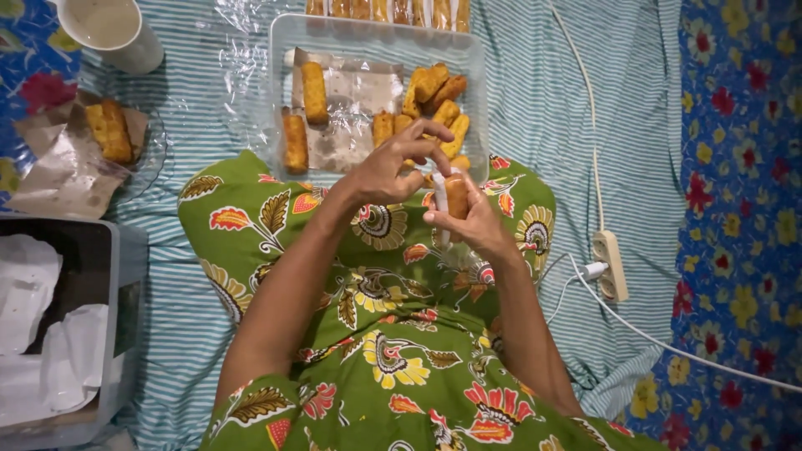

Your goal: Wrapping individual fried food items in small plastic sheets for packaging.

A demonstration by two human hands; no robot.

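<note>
My right hand [472, 219] grips a golden fried roll [457, 196] held upright, with a thin clear wrapper around it. My left hand [399, 163] hovers beside the roll's top, fingers spread and touching the wrapper edge. Both hands are above my lap, which is covered by green flowered cloth [368, 284]. Just beyond them lies a clear plastic tray [284, 50] lined with paper, holding several more fried rolls [314, 92], some loose on the left and a pile on the right.
A white cup [113, 32] stands at the far left. A glass dish [154, 146] with paper and fried pieces [109, 131] lies nearby. A grey bin [100, 250] with white wrappers is at left. A white power strip [611, 266] and cables lie at right on striped cloth.
</note>
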